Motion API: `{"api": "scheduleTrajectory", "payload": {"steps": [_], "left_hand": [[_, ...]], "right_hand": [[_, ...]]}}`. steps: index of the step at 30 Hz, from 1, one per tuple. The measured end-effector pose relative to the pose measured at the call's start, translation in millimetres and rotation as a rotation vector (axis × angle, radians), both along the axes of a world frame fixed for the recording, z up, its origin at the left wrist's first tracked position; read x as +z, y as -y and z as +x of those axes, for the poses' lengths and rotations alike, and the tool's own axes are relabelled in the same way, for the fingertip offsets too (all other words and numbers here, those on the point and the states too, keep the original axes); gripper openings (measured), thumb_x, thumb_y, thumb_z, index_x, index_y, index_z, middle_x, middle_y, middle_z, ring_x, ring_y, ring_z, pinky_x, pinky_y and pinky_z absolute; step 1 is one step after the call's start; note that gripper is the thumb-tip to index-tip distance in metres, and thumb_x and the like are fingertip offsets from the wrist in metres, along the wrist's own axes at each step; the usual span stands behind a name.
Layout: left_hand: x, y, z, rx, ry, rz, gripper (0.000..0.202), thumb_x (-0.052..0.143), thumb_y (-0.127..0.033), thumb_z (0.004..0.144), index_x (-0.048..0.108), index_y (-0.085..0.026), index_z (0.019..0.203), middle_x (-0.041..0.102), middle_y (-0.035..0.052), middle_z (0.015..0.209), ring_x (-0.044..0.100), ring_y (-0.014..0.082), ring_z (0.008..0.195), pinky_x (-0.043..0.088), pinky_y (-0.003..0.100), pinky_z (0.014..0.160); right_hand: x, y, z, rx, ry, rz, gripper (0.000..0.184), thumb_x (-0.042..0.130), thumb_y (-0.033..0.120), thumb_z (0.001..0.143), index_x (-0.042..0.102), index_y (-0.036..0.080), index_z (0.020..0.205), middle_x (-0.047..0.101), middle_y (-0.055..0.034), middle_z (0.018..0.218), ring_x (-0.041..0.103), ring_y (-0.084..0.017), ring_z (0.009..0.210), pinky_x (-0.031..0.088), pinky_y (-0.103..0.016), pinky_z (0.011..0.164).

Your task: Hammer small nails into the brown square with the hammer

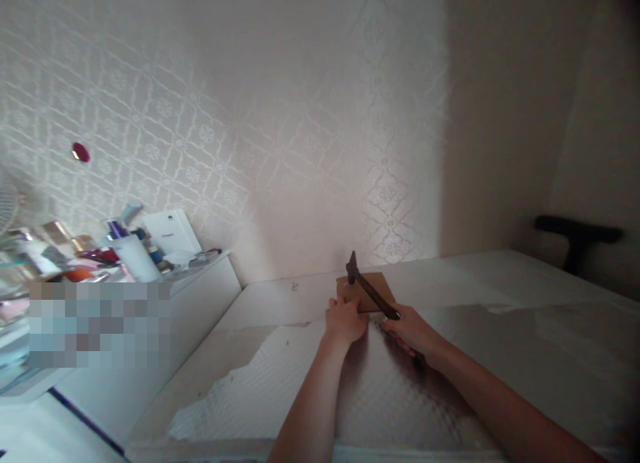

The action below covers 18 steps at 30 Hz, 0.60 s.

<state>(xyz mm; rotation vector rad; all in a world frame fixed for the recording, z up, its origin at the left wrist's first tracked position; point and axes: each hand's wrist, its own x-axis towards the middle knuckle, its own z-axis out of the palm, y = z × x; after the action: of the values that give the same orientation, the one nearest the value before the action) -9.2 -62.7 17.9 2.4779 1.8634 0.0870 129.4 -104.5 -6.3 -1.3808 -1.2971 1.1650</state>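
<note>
Hammer (374, 295) is gripped in the right hand (414, 331), angled over the brown board (379, 281), whose near left corner is covered by the left hand (345, 319), exact grip unclear, presumably so that shifting is prevented, on a white table (450, 276) partly covered with sheeting (245, 386).

Over remote feed I saw right hand (407, 330) grip hammer (375, 294) by handle, just off near right corner of brown board (381, 283). Hammer head (352, 270) stood over board's left part; contact unclear to me. Left hand (346, 318) touched board's near left edge. Textured sheet (380, 396) spread nearer than board. Bottles (137, 258) and white box (171, 232) stood well left of board; dark T-shaped thing (575, 231), blurred, far right.
</note>
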Motion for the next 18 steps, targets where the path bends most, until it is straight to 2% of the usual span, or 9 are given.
{"api": "scheduleTrajectory", "payload": {"steps": [9,18], "left_hand": [[-0.7,0.1,-0.2,0.011,0.012,0.004,0.049,0.039,-0.047,0.083,0.048,-0.028,0.127,0.051,0.0094,0.123,0.041,0.0301,0.115,0.039,0.039,0.09],[0.3,0.6,0.1,0.013,0.01,0.002,0.049,0.04,-0.048,0.083,0.047,-0.028,0.127,0.05,0.0089,0.124,0.041,0.0304,0.115,0.039,0.039,0.09]], "right_hand": [[1.8,0.8,-1.0,-0.011,-0.019,-0.014,0.048,0.048,0.014,0.068,0.053,0.012,0.116,0.034,0.0115,0.037,0.03,-0.006,0.025,0.021,-0.016,0.025],[0.9,0.1,0.0,-0.005,-0.007,-0.014,0.053,0.047,0.013,0.067,0.05,0.013,0.12,0.034,0.0118,0.037,0.03,-0.007,0.025,0.022,-0.017,0.024]]}}
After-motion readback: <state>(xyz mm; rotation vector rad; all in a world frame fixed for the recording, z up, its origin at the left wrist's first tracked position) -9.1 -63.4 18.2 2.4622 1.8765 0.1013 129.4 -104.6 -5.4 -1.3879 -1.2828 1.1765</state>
